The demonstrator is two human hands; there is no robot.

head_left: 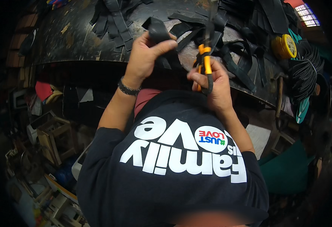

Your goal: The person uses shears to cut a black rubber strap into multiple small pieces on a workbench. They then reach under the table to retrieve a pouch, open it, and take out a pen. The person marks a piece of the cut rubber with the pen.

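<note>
My left hand [145, 55] is closed on a bent black rubber-like strip [159, 31], thumb pressed against it. The strip curls over the fingers, and part of it hangs below the hand. To its right, my right hand [215, 81] grips the yellow and black handles of a pair of shears [207, 64]. Their dark blades point away from me over the table and look blurred, so I cannot tell how far apart they are. The shears and the held strip are apart. Loose black strips [239, 62] lie just beyond my right hand.
The dark, worn table [67, 41] has a curved near edge. More cut strips [115, 26] are heaped at its far middle. On the right are a yellow round container [284, 46] and a tied bundle of thin black strands [306, 72]. Wooden stools [56, 136] stand at lower left.
</note>
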